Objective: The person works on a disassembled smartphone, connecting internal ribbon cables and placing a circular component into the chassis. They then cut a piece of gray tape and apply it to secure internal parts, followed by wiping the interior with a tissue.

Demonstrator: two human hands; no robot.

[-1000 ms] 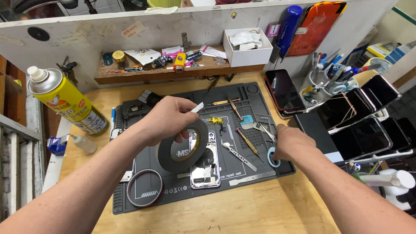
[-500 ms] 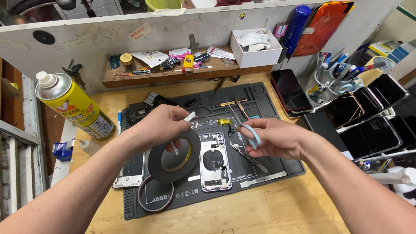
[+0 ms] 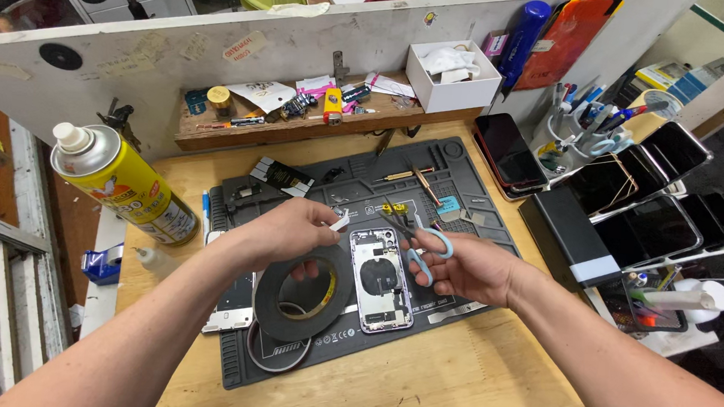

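A large black roll of double-sided tape (image 3: 302,292) is held up by the left hand (image 3: 287,230), its fingers hooked through the ring and a white tape end (image 3: 339,222) pinched between thumb and forefinger. Just right of the roll, an opened smartphone with bare silver internals (image 3: 381,278) is laid flat on the dark grey silicone repair mat (image 3: 482,213). Blue-handled scissors (image 3: 422,244) are gripped by the right hand (image 3: 464,268), fingers closed through the loops, blades pointed toward the tape end, right over the phone's top edge. A second, smaller tape ring (image 3: 275,353) is seen below the roll, near the mat's front edge. Bare wooden bench (image 3: 443,382) is left in front of the mat. A yellow spray can (image 3: 123,181) is stood well left of the roll.
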